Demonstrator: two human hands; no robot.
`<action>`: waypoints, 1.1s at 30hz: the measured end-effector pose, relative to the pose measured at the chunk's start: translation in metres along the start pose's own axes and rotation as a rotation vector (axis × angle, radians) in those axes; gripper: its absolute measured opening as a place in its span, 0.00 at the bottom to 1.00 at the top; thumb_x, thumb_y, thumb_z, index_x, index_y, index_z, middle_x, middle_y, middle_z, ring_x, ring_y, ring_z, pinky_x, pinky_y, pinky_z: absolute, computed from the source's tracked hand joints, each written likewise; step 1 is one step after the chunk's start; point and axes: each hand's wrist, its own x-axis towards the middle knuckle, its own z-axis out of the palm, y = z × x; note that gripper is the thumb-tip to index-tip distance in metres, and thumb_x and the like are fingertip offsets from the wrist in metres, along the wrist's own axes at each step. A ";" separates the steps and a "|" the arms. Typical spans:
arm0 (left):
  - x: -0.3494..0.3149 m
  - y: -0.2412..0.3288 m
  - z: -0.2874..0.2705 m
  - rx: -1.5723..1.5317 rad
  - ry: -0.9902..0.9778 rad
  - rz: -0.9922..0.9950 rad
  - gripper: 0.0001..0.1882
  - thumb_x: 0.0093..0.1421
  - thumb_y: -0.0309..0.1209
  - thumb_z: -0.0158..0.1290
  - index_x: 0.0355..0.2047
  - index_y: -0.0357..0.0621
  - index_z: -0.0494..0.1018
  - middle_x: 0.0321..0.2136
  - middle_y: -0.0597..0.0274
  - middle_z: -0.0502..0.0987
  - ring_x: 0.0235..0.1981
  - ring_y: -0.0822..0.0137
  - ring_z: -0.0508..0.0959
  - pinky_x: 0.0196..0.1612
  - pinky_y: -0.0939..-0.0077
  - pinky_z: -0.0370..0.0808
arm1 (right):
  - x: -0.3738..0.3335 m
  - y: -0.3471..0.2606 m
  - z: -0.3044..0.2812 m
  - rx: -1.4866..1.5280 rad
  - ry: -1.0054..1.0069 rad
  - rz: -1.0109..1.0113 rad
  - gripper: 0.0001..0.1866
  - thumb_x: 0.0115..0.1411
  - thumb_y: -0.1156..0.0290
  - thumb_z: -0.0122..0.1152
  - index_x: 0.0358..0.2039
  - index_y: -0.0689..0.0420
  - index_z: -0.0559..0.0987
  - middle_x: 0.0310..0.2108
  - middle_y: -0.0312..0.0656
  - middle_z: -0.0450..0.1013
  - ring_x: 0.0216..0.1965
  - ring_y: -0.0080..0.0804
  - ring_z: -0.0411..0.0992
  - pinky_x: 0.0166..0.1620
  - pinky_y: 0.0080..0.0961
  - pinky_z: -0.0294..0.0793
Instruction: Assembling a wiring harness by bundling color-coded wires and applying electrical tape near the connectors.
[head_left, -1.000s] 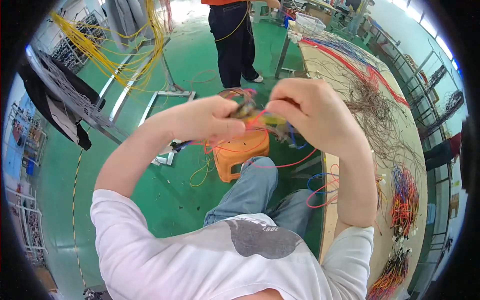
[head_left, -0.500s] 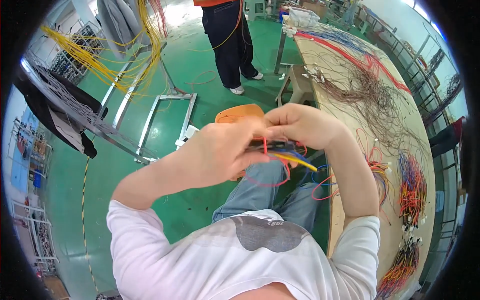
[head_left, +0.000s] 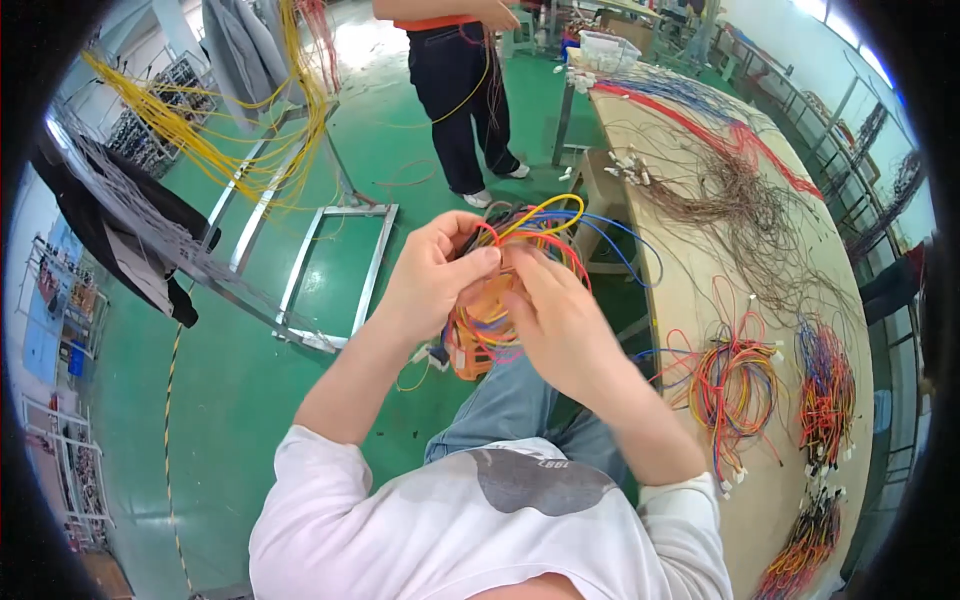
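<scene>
A loose coil of wires (head_left: 548, 222) in red, blue, yellow and black hangs in front of me above my knees. My left hand (head_left: 440, 275) is closed on its near left side, with a red wire looping up by the thumb. My right hand (head_left: 555, 315) is slightly blurred. Its fingers are bent against the wires close to the left thumb, but the fingertips are partly hidden. A blue loop stands out from the coil to the right. White connectors hang by its lower left, in front of an orange stool (head_left: 470, 367).
A long table (head_left: 690, 270) on my right bears another multicoloured wire coil (head_left: 735, 388), tied bundles (head_left: 826, 400) and brown wires (head_left: 735, 200). Yellow wires (head_left: 170, 110) drape over a metal frame (head_left: 285, 290) at left. Another person (head_left: 455, 100) stands ahead.
Both hands have shifted, the right one down and left. The wire coil now shows higher and fuller above them. At the far side, the other person's hand has come into view.
</scene>
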 end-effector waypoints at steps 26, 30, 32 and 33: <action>-0.012 -0.015 0.006 0.578 0.208 0.362 0.10 0.46 0.19 0.52 0.31 0.35 0.66 0.25 0.58 0.71 0.23 0.71 0.72 0.26 0.80 0.69 | 0.003 0.002 0.012 0.524 0.161 0.386 0.04 0.47 0.79 0.59 0.23 0.65 0.73 0.21 0.34 0.70 0.22 0.14 0.66 0.24 0.10 0.64; -0.011 -0.022 0.009 0.814 0.240 0.592 0.13 0.44 0.19 0.52 0.32 0.36 0.65 0.26 0.53 0.70 0.27 0.57 0.73 0.29 0.71 0.69 | 0.007 -0.003 0.011 0.582 0.146 0.496 0.04 0.48 0.78 0.58 0.22 0.63 0.72 0.19 0.34 0.69 0.20 0.14 0.66 0.23 0.09 0.64; -0.010 -0.022 0.012 0.915 0.204 0.740 0.14 0.44 0.18 0.50 0.33 0.35 0.64 0.28 0.52 0.70 0.30 0.52 0.71 0.32 0.68 0.69 | 0.011 0.002 0.010 0.713 0.136 0.632 0.04 0.49 0.77 0.57 0.21 0.62 0.72 0.17 0.34 0.69 0.18 0.13 0.65 0.20 0.09 0.64; -0.011 -0.027 0.014 0.922 0.185 0.788 0.14 0.44 0.18 0.50 0.34 0.35 0.64 0.29 0.51 0.70 0.31 0.52 0.71 0.32 0.68 0.69 | 0.012 0.007 0.011 0.767 0.200 0.621 0.04 0.49 0.76 0.57 0.22 0.62 0.72 0.16 0.34 0.68 0.16 0.13 0.65 0.18 0.09 0.64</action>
